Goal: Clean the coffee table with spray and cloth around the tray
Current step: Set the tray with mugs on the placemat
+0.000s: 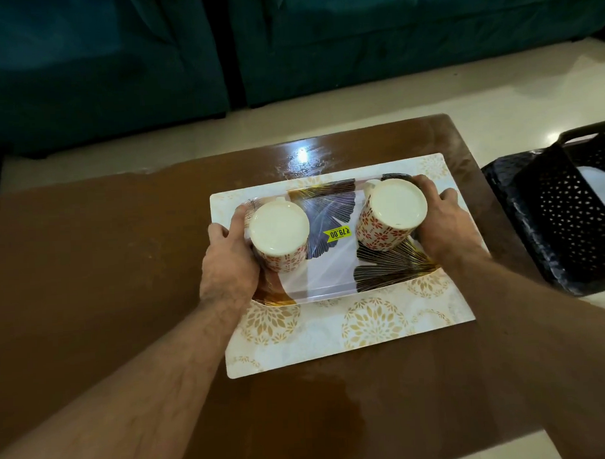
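Table (90, 271): brown, glossy top, a wet-looking sheen at the far edge near a light glare and a darker patch at the near edge. Tray (330, 273): oblong, pale, printed with dark and gold fan-leaf shapes, a yellow price sticker near its middle; it sat on a pale mat with gold floral rounds, toward the table's right half. Left hand (227, 266) gripped the tray's left end, right hand (438, 221) its right end, fingers curled over the rims. Whether the tray rested on the mat or was lifted could not be told.
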